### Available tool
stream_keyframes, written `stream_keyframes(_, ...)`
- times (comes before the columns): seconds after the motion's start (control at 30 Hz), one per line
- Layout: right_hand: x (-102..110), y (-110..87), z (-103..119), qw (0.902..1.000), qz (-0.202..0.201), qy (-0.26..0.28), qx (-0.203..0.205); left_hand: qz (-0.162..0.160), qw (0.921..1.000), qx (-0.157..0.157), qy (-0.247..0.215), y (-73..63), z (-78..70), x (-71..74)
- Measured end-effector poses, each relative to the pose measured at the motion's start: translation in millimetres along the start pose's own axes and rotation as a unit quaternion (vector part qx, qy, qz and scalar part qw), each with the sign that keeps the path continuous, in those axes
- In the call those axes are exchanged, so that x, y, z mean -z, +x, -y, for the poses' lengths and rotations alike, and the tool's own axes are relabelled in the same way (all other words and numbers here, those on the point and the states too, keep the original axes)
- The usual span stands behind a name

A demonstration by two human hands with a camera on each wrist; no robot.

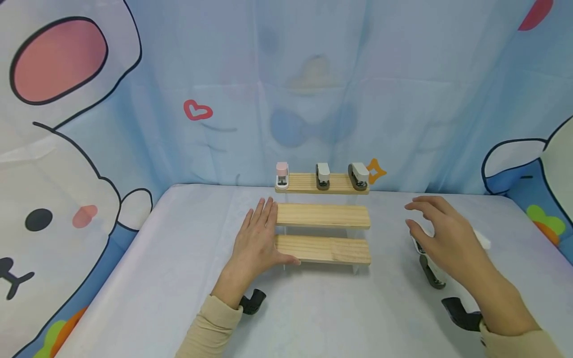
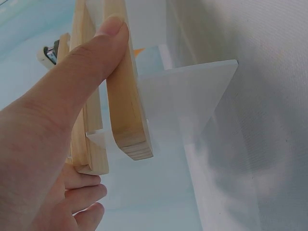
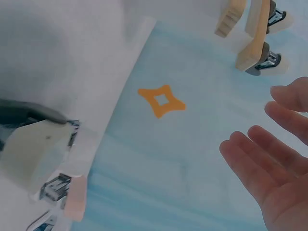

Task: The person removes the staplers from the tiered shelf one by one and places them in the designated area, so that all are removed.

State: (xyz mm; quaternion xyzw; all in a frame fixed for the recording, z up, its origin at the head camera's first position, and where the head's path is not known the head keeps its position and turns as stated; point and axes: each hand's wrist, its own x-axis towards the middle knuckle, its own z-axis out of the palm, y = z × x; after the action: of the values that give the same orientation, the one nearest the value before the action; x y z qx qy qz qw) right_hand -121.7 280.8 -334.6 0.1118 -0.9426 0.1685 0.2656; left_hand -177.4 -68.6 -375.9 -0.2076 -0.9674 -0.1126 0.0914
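Note:
A three-step wooden rack (image 1: 322,215) stands on the table. My left hand (image 1: 257,243) rests at its left end, fingers stretched along the boards. The left thumb (image 2: 103,48) lies on the lowest board (image 2: 127,106). On the top board sit a pink-and-white mini stapler (image 1: 282,175) and two white-and-grey ones, one in the middle (image 1: 323,176) and another stapler (image 1: 358,176) at the right end. My right hand (image 1: 449,238) hovers right of the rack, fingers loosely bent, holding nothing. Below it lies a white-and-grey stapler (image 1: 431,272); others are partly hidden.
In the right wrist view, a white stapler (image 3: 38,149) and a pink one (image 3: 75,198) lie on the table. Clear supports (image 2: 192,91) hold up the boards. A light-blue cartoon curtain (image 1: 233,134) hangs behind the white table (image 1: 179,278).

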Motion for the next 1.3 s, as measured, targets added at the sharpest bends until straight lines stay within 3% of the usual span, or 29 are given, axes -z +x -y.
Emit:
stream_keyframes(0.37, -4, 24.6, 16, 0.9967, -0.054, 0.023, 0.056, -0.002, 1.0, -0.001, 0.004, -0.1, 0.0, 0.5)
stream_keyframes(0.77, -11, 49.7, 31, 0.9958, -0.043, 0.041, 0.07, 0.008, 1.0, 0.004, 0.001, 0.0, 0.1, 1.2)
stream_keyframes(1.3, -26, 84.5, 48, 0.994, -0.016, 0.049, 0.096, -0.003, 1.0, 0.0, 0.006, -0.3, 0.4, -0.2)
